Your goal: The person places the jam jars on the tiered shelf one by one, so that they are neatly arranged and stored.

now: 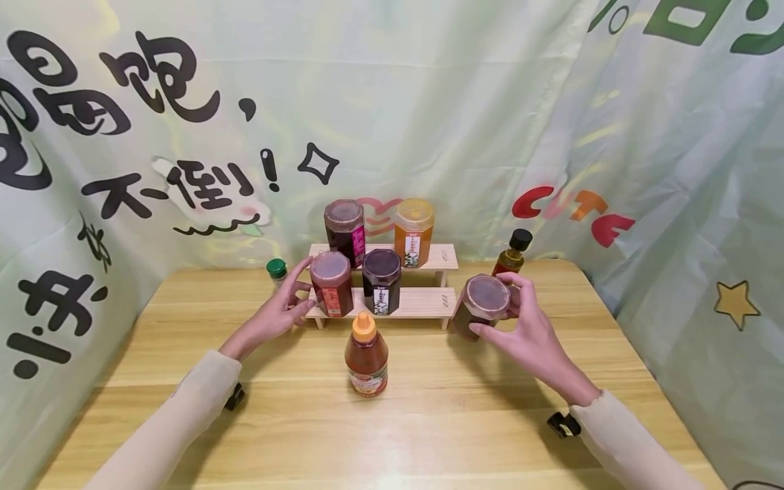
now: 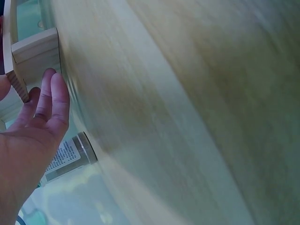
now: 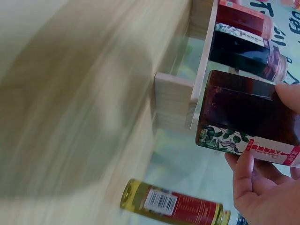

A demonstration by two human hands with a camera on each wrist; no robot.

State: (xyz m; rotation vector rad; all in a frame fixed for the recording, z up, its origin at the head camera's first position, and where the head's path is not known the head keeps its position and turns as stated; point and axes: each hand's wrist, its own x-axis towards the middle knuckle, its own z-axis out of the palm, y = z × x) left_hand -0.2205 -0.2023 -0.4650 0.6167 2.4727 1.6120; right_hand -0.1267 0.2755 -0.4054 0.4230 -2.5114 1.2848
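Note:
My right hand [image 1: 520, 323] grips a dark jar [image 3: 243, 105] with a white, red and green label, thumb on one side and fingers on the other. In the head view that dark-filled jar [image 1: 486, 297] is tilted, just right of the lower shelf's end. My left hand [image 1: 284, 309] is at the left end of the two-step wooden rack [image 1: 422, 304], beside a red-labelled jar [image 1: 331, 286]. In the left wrist view the left hand's fingers [image 2: 58, 101] extend around the rack's end; whether they touch it I cannot tell. A dark jar [image 1: 382, 282] stands beside the red-labelled one.
On the upper step stand a pink-labelled dark jar [image 1: 345, 231] and an amber jar [image 1: 414, 233]. In front of the rack is a sauce bottle [image 1: 366, 361] with an orange cap. A green-capped bottle [image 1: 277, 269] stands behind the left hand, a black-capped bottle [image 1: 510, 257] behind the right.

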